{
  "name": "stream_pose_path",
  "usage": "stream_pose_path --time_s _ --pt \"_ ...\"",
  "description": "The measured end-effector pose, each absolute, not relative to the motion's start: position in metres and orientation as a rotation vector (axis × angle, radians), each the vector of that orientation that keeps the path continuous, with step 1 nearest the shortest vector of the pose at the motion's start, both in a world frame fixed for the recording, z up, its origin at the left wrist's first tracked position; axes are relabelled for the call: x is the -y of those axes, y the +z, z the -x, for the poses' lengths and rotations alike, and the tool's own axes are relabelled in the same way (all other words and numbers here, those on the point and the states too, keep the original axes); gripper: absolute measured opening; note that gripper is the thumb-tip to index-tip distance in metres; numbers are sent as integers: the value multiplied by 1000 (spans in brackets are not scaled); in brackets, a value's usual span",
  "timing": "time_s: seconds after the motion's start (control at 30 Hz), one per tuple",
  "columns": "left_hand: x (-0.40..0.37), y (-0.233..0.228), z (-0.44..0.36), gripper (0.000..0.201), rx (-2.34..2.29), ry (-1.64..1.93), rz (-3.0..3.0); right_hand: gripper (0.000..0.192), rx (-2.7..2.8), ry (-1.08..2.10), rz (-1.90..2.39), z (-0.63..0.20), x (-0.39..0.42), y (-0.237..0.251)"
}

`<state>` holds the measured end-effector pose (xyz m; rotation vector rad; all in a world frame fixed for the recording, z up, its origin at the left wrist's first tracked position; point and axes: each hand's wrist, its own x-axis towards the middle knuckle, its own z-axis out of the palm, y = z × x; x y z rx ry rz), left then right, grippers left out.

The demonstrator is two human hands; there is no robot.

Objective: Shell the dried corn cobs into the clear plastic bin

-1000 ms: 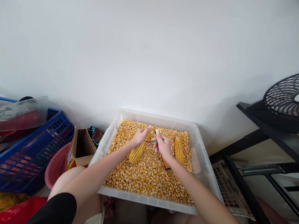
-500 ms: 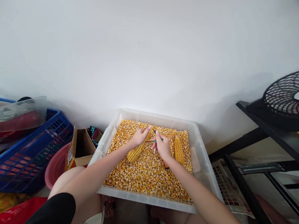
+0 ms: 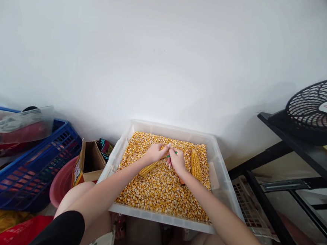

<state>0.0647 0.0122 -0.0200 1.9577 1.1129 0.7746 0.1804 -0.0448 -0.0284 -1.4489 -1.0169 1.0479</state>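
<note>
Over a clear plastic bin (image 3: 162,216) of loose corn kernels (image 3: 158,191), my two hands meet near the middle. My left hand (image 3: 156,152) is wrapped round an ear of corn (image 3: 148,169), whose lower end sticks out below the palm. In my right hand (image 3: 176,161) is a thin tool with a green handle (image 3: 173,154), its tip toward the ear; fingers hide most of it. A second ear of corn (image 3: 196,165) lies on the kernels just right of my right hand. Something small and orange (image 3: 181,181) shows partly under my right wrist.
To the left stand a blue basket (image 3: 63,145), a pink basin (image 3: 60,182) and an open cardboard box (image 3: 92,162). At right, a black fan (image 3: 318,107) sits on a black metal rack (image 3: 280,136). A white wall (image 3: 167,63) rises behind the bin.
My left hand has turned and come right, against my right hand. The ear in it lies flatter, with less of it showing. The second ear has stayed put.
</note>
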Motion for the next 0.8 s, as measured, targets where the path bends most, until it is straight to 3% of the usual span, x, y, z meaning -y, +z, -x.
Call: stream_pose_path --time_s 0.27,0.47,0.8 --pt "-21 -21 -63 57 -1181 881 -1734 45 1099 1010 1358 -181 49 -13" --pt "-19 -21 -60 61 -916 700 -1296 47 980 809 1289 -188 51 1" --pt "-22 -27 -55 64 -789 640 -1200 43 1201 718 1275 -182 59 -2"
